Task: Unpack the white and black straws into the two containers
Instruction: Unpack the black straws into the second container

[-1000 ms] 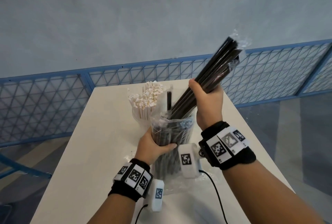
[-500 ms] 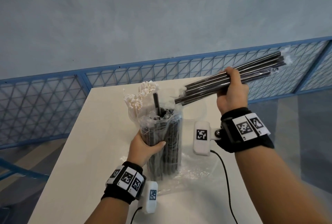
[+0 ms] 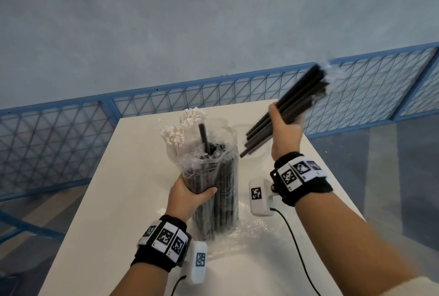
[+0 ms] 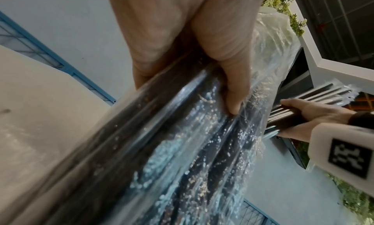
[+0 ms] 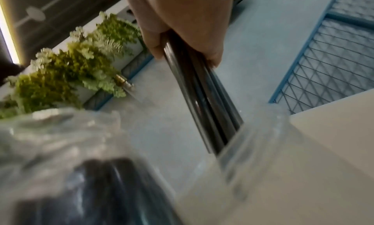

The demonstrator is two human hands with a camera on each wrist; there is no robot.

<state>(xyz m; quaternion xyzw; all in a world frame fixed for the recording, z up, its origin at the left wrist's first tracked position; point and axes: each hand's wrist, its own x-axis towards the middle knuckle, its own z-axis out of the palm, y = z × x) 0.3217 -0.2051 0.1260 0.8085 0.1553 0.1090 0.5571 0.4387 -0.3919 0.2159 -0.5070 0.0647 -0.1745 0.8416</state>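
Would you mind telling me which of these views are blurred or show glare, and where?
Head view: mostly sharp, but the straws in the right hand smear with motion. Left wrist view: glare speckles the bag gripped by the left hand. Right wrist view: soft throughout, the near bag most blurred.

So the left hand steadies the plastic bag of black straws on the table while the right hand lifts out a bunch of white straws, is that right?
Not quite: the bunch in the right hand is black straws, not white, as the head view shows. The white straws stand behind the bag. The rest holds: the left hand grips the plastic bag of black straws upright on the table.
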